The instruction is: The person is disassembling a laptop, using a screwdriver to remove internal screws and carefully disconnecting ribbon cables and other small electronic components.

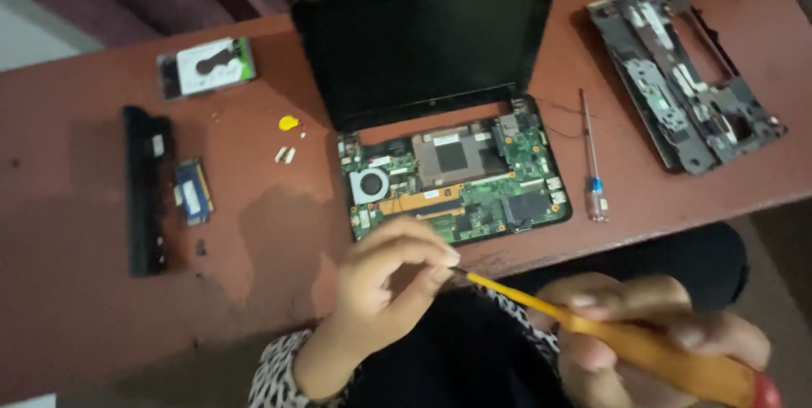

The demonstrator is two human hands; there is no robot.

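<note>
An opened small laptop (423, 44) lies on the reddish table, its green motherboard (457, 184) with a fan exposed. My right hand (651, 345) grips an orange-handled screwdriver (643, 349) near the bottom right, its shaft pointing left. My left hand (393, 277) pinches the screwdriver's tip with its fingertips, just in front of the laptop's near edge.
A second, thin screwdriver (592, 158) lies right of the laptop. The removed laptop cover (685, 74) sits at far right. A hard drive (207, 65), a long black battery (145, 188), a blue memory card (193, 191) and a yellow pick (288, 123) lie at left.
</note>
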